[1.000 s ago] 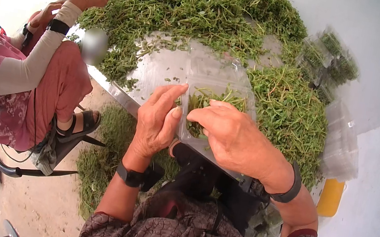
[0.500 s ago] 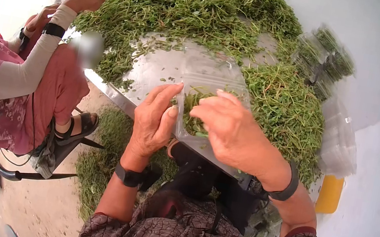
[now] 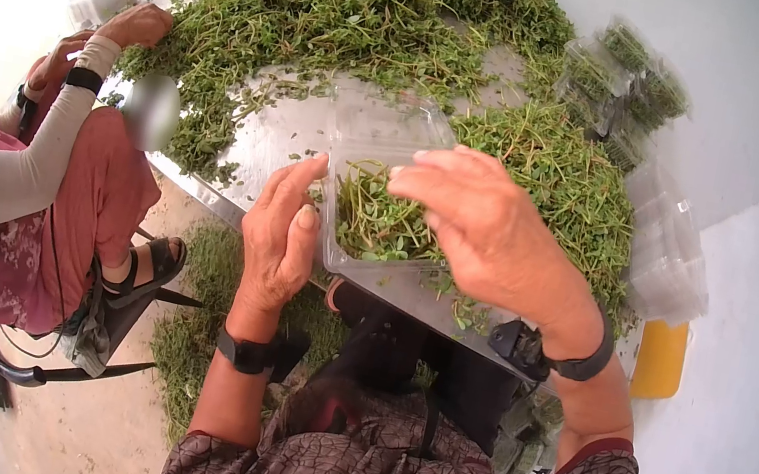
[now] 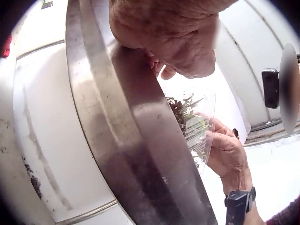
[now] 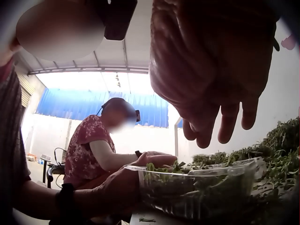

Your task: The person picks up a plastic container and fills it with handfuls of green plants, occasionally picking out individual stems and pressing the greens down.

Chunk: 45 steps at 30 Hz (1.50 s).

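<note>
A clear plastic box (image 3: 327,246) with its lid (image 3: 390,122) folded back stands at the table's near edge, green stems (image 3: 380,222) lying inside. My left hand (image 3: 277,239) rests along the box's left side, fingers nearly straight and thumb raised. Over the box's right part, my right hand (image 3: 493,227) hovers with fingers extended and slightly bent, holding nothing visible. The right wrist view shows that hand (image 5: 211,79) above the rim of the box (image 5: 197,173), fingers pointing down and apart, while the left hand (image 5: 124,185) touches the box's side.
A big heap of greens (image 3: 357,20) covers the table's back, and another (image 3: 561,188) lies to the right. Filled boxes (image 3: 629,88) and empty stacked ones (image 3: 667,247) stand at the right. Another person (image 3: 35,176) sits at the left. More greens (image 3: 204,308) lie below the table.
My right hand has lifted away from the greens in the box and moved right, uncovering more of them. The left hand stays beside the box. The head view has shifted slightly.
</note>
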Tool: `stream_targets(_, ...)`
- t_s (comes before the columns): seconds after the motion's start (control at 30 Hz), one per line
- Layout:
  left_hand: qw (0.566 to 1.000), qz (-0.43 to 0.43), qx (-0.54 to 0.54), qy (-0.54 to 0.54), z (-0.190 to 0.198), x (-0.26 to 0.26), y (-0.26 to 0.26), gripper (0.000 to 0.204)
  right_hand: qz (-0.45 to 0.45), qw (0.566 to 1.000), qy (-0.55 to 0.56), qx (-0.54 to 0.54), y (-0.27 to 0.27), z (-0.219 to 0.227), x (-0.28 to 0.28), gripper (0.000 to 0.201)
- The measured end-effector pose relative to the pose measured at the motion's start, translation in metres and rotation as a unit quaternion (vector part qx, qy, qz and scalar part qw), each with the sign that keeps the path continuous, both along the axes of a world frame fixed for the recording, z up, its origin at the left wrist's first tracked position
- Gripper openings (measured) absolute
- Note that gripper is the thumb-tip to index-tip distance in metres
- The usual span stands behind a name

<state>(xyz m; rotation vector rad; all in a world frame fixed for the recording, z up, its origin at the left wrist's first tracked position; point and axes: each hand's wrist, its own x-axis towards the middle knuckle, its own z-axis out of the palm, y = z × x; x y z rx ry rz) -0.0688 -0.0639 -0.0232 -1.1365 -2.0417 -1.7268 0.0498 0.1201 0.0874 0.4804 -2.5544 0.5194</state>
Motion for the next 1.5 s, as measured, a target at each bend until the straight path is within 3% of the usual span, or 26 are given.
stream_targets(0.07,1.0,-0.01,0.004,-0.003,0.001,0.0,0.0,0.048,-0.041,0.998,-0.05,0.002,0.007,0.005,0.008,0.036)
stream_targets(0.33,1.0,-0.008,0.017,0.007,-0.01,-0.004,-0.002,0.047,-0.07,0.987,-0.125,0.069,0.005,-0.013,0.02,0.035)
stream_targets(0.4,0.999,-0.028,0.03,-0.034,-0.006,0.0,-0.001,0.046,-0.029,0.991,-0.122,0.047,0.007,-0.015,0.018,0.031)
stream_targets(0.47,0.998,-0.037,0.044,-0.009,-0.012,-0.005,-0.001,0.05,-0.039,0.987,-0.154,0.032,0.005,-0.01,0.019,0.024)
stream_targets(0.5,0.999,-0.035,0.041,-0.006,-0.013,-0.004,-0.001,0.052,-0.033,0.996,-0.075,0.033,0.008,-0.014,0.02,0.015)
stream_targets(0.6,0.999,-0.026,0.035,0.003,-0.014,-0.006,0.001,0.056,-0.094,0.985,-0.127,0.07,0.022,0.007,0.025,0.01)
stream_targets(0.67,1.0,-0.014,0.027,0.006,-0.014,-0.005,0.0,0.058,-0.115,0.988,-0.073,0.073,0.041,0.013,0.03,0.01)
stream_targets(0.73,1.0,-0.003,0.007,0.002,-0.013,-0.005,0.0,0.059,-0.233,0.965,-0.045,0.113,0.061,0.027,0.039,0.011)
stream_targets(0.77,1.0,-0.003,0.009,0.001,-0.012,-0.005,0.0,0.059,-0.233,0.965,-0.045,0.115,0.071,0.032,0.043,0.011)
stream_targets(0.83,1.0,-0.008,0.009,0.01,-0.012,-0.004,-0.001,0.057,-0.339,0.931,-0.076,0.117,0.092,0.037,0.051,0.015)
stream_targets(0.87,1.0,-0.006,0.012,0.01,-0.011,-0.005,-0.001,0.057,-0.337,0.931,-0.075,0.12,0.1,0.039,0.053,0.015)
stream_targets(0.93,1.0,-0.011,0.007,0.014,-0.011,-0.005,-0.002,0.055,-0.436,0.878,-0.135,0.145,0.115,0.041,0.056,0.022)
stream_targets(0.97,1.0,-0.015,0.012,0.011,-0.011,-0.004,-0.001,0.052,-0.435,0.878,-0.134,0.147,0.122,0.042,0.054,0.022)
stream_targets(1.03,1.0,-0.012,0.011,0.007,-0.01,-0.003,-0.002,0.051,-0.505,0.819,-0.226,0.15,0.137,0.041,0.047,0.025)
stream_targets(1.13,1.0,-0.012,0.007,0.003,-0.011,-0.004,-0.001,0.05,-0.507,0.832,-0.151,0.165,0.169,0.017,0.043,0.011)
stream_targets(1.23,1.0,-0.013,0.001,0.002,-0.01,-0.003,-0.003,0.05,-0.497,0.849,-0.129,0.127,0.184,0.003,0.04,0.009)
stream_targets(1.37,1.0,-0.013,0.006,0.002,-0.008,-0.002,-0.001,0.051,-0.5,0.838,-0.2,0.084,0.183,0.008,0.04,0.006)
stream_targets(1.5,1.0,-0.013,0.004,0.006,-0.01,-0.003,-0.001,0.052,-0.523,0.842,-0.086,0.098,0.174,0.016,0.046,0.006)
